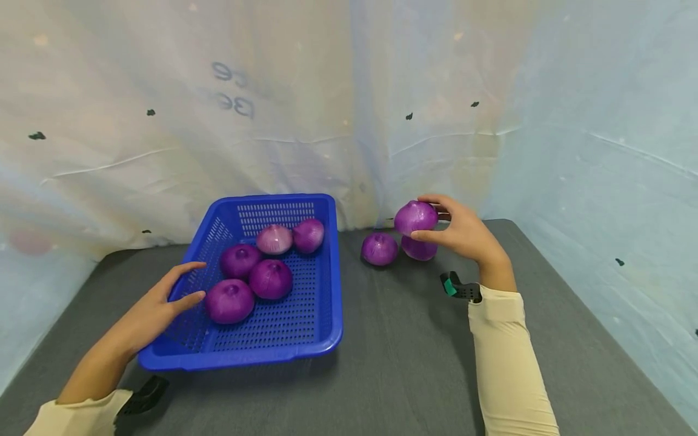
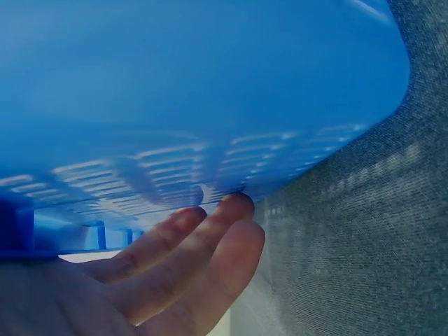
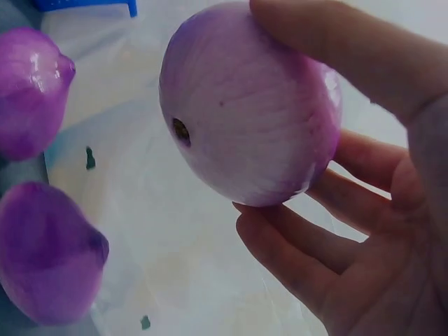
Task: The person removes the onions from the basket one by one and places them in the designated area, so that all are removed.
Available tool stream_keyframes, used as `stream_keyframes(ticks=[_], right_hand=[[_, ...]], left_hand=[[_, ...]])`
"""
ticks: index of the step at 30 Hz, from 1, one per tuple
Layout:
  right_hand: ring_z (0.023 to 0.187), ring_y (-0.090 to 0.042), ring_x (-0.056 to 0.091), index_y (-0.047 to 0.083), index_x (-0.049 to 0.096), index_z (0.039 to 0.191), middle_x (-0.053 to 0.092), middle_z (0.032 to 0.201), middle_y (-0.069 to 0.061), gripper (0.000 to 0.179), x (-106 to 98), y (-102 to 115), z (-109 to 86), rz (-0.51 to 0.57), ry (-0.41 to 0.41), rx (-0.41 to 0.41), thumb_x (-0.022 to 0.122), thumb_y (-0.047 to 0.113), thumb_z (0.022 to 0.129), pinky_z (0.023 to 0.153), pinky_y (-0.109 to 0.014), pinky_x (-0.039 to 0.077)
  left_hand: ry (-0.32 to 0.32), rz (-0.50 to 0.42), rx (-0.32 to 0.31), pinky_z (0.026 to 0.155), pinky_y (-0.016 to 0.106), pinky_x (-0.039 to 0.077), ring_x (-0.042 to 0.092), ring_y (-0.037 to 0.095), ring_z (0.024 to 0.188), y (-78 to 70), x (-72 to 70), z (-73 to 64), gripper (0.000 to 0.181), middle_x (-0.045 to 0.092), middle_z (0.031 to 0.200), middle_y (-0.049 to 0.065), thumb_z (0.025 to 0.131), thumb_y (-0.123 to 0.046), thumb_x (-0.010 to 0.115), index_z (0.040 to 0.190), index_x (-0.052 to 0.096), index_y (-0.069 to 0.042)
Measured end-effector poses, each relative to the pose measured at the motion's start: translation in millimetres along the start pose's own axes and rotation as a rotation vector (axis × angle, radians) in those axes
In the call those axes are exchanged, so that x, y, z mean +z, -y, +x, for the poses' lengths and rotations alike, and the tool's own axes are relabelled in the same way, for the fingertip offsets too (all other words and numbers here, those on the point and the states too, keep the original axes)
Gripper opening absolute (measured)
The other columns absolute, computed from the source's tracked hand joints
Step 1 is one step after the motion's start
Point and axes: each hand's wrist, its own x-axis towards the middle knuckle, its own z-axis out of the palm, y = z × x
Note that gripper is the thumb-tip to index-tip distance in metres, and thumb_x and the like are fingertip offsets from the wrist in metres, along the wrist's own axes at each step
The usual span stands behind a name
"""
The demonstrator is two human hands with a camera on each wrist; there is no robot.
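Note:
My right hand (image 1: 463, 233) holds a purple onion (image 1: 414, 217) between thumb and fingers, raised above the table. In the right wrist view, the root end of this onion (image 3: 238, 112) shows. Just below it on the table stand another onion (image 1: 420, 248) and, to its left, one more onion (image 1: 380, 249). My left hand (image 1: 158, 306) grips the left side of a blue plastic basket (image 1: 337, 290), thumb and forefinger over the rim. In the left wrist view, the other fingers (image 2: 238, 259) lie along the outside of its slotted wall. Several onions (image 1: 271, 279) sit inside the basket.
A dark grey table (image 1: 392, 363) carries everything. Pale plastic sheeting (image 1: 305, 109) hangs behind it and along both sides. A black wrist strap (image 1: 463, 289) with a green patch sits at my right sleeve.

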Motion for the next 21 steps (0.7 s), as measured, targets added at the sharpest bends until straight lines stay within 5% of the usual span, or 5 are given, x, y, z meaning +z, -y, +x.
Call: stream_keyframes(ticks=[6,21], right_hand=[[0.127,-0.028,0.053,0.021,0.048,0.144,0.051,0.144,-0.004,0.074,-8.3,-12.4,-3.1,-0.028,-0.025,0.04,0.081,0.044,0.082,0.094,-0.047,0.05],[0.131,-0.032,0.05,0.018,0.046,0.146,0.048,0.147,-0.009,0.079,-13.2,-40.5,-6.2,-0.067,-0.025,0.119,0.079,0.051,0.082,0.098,-0.051,0.048]], left_hand=[[0.043,-0.199,0.008,0.073,0.042,0.058,0.063,0.039,0.11,5.2,-3.7,-0.2,0.057,0.004,0.161,0.03,0.108,-0.045,0.031,0.159,0.015,-0.023],[0.077,-0.315,0.025,0.073,0.043,0.059,0.067,0.022,0.102,7.6,-4.4,-0.1,0.055,0.003,0.161,0.027,0.109,-0.038,0.031,0.16,0.01,-0.032]])
